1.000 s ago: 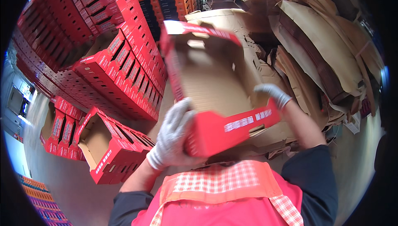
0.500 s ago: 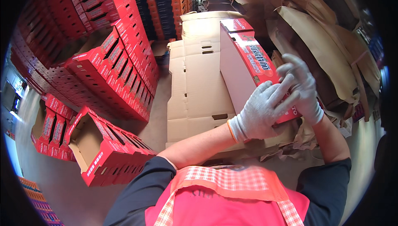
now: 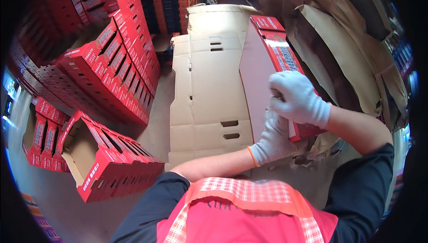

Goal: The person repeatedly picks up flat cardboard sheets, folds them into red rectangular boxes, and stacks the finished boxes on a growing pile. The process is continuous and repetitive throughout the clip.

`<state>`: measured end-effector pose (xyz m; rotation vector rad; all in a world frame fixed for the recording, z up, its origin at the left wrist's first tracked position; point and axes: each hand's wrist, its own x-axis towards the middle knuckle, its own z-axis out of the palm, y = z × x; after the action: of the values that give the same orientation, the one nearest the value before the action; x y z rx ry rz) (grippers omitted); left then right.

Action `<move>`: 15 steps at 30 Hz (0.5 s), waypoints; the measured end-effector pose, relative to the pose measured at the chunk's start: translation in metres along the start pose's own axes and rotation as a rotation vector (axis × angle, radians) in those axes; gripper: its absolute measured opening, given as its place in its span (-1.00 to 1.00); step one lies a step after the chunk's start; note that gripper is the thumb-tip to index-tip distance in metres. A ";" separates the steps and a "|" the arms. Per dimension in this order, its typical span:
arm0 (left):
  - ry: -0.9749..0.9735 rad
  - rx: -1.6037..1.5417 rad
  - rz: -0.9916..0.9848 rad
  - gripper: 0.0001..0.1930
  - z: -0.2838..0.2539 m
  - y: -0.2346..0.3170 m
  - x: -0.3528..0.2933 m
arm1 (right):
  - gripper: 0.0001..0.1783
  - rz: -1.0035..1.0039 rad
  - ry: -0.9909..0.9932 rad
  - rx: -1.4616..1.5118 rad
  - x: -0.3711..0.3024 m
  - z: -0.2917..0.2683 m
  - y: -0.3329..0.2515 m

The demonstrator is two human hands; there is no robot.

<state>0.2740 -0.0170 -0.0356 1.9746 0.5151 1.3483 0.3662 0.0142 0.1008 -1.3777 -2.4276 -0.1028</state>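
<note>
Both my hands wear pale grey knit gloves and meet over the lower end of a red printed carton piece [image 3: 292, 58], which looks folded and shows a plain pinkish panel. My right hand [image 3: 299, 98] is closed in a fist, fingers curled round; what they hold, if anything, is hidden. Just below it my left hand [image 3: 273, 139], with an orange glove cuff, points up under the right one. Its fingers are covered by the right hand. Beneath the red carton lies a flat brown cardboard sheet [image 3: 205, 91] with punched slots.
Tall stacks of red open cartons [image 3: 120, 60] rise at the left. Nearer on the floor stand more nested red cartons [image 3: 120, 176]. Crumpled brown paper wrapping [image 3: 343, 60] fills the right side. Dark and orange stacked boxes [image 3: 169, 4] stand at the back.
My right hand has curled from spread fingers into a fist and moved left over the left hand. The left hand has turned more upright. The view has shifted slightly.
</note>
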 end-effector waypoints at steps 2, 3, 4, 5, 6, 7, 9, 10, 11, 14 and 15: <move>-0.089 -0.030 -0.014 0.11 -0.006 0.001 -0.003 | -0.88 -0.125 -0.018 0.014 0.014 0.013 -0.005; -0.138 -0.095 0.011 0.08 -0.011 0.001 -0.004 | -0.86 -0.102 -0.068 0.068 0.022 0.018 -0.011; -0.070 -0.125 -0.008 0.07 -0.018 0.002 -0.005 | -0.85 -0.140 -0.075 0.124 0.031 0.021 -0.018; 0.002 -0.154 -0.024 0.06 -0.026 0.003 -0.005 | -0.84 -0.150 -0.088 0.161 0.041 0.024 -0.028; 0.039 -0.155 -0.012 0.09 -0.037 0.002 -0.005 | -0.81 -0.041 -0.159 0.333 0.051 0.024 -0.038; 0.110 -0.167 -0.016 0.11 -0.049 0.001 -0.006 | -0.81 0.039 -0.129 0.616 0.061 0.025 -0.049; 0.200 0.084 0.176 0.15 -0.079 -0.004 -0.008 | -0.83 0.229 -0.115 0.953 0.073 0.017 -0.063; 0.218 0.224 0.240 0.16 -0.096 -0.008 -0.013 | -0.87 0.195 -0.082 1.064 0.074 0.011 -0.064; 0.221 0.351 0.314 0.16 -0.114 -0.014 -0.018 | -0.89 0.154 -0.064 1.142 0.073 0.006 -0.063; 0.172 0.546 0.193 0.08 -0.163 -0.027 -0.054 | -0.84 0.089 -0.009 1.293 0.052 0.007 -0.043; 0.142 0.647 0.107 -0.03 -0.184 -0.031 -0.070 | -0.75 0.144 -0.122 1.297 0.041 0.015 -0.034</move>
<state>0.0792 0.0155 -0.0615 2.4491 1.0278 1.5232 0.3143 0.0337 0.1039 -0.8669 -1.7277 1.3419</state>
